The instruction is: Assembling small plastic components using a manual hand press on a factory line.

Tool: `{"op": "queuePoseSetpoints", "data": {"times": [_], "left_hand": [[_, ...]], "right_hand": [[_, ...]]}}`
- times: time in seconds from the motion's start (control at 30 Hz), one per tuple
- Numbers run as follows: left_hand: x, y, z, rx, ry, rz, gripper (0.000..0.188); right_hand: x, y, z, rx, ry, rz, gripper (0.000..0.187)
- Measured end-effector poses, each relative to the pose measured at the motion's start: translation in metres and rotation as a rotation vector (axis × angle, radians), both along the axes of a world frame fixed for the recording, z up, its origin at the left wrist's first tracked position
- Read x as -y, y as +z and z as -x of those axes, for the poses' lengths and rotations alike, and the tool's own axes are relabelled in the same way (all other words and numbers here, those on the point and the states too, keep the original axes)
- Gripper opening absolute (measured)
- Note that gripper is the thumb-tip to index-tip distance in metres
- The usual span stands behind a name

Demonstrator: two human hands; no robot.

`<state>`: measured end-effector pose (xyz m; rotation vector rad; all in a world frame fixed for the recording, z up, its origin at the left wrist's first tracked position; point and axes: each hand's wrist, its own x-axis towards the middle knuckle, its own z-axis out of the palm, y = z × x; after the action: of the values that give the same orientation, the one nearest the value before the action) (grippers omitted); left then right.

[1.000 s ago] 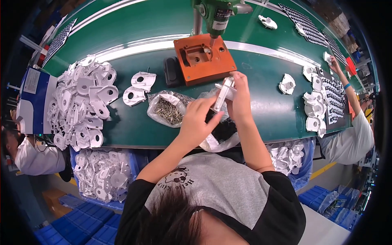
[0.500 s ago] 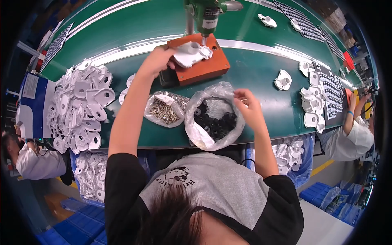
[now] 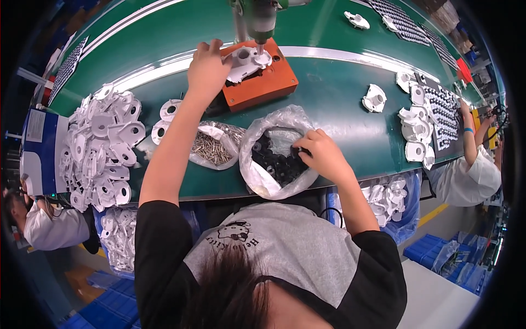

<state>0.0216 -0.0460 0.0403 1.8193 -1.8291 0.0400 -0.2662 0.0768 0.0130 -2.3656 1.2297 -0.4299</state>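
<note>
My left hand is at the left edge of a white plastic housing, its fingers bent and its thumb against the part. The housing lies on an orange fixture block, under the tip of a green and grey press tool. My right hand is closed over the right rim of a clear plastic bag. Its fingertips pinch a small black part. Many more black parts fill the bag. A second bag of metal pins lies left of it.
White housings are heaped on the left, beside a blue and white machine. More housings and a tray of dark parts are at right, where another person works. One housing lies alone on the green table.
The housing now sits under the press tool tip on the orange block. My right hand has moved left and down to the black parts, and its fingers have closed.
</note>
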Motion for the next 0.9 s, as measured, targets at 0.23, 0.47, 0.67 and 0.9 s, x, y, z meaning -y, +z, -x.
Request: {"op": "queuePoseSetpoints", "data": {"times": [0.23, 0.47, 0.67, 0.9], "left_hand": [[-0.046, -0.019, 0.018, 0.145, -0.277, 0.109, 0.045], [-0.035, -0.028, 0.01, 0.122, -0.334, 0.068, 0.035], [-0.025, -0.024, 0.002, 0.106, -0.348, 0.101, 0.029], [-0.012, -0.02, -0.008, 0.189, -0.493, 0.066, 0.031]], "right_hand": [[0.009, -0.008, 0.0, 0.023, 0.021, 0.017, 0.011], [0.016, 0.002, -0.007, 0.271, -0.192, -0.186, 0.016], [0.037, 0.017, -0.003, 0.329, -0.16, -0.168, 0.029], [0.062, 0.022, -0.013, 0.564, -0.24, -0.201, 0.019]]}}
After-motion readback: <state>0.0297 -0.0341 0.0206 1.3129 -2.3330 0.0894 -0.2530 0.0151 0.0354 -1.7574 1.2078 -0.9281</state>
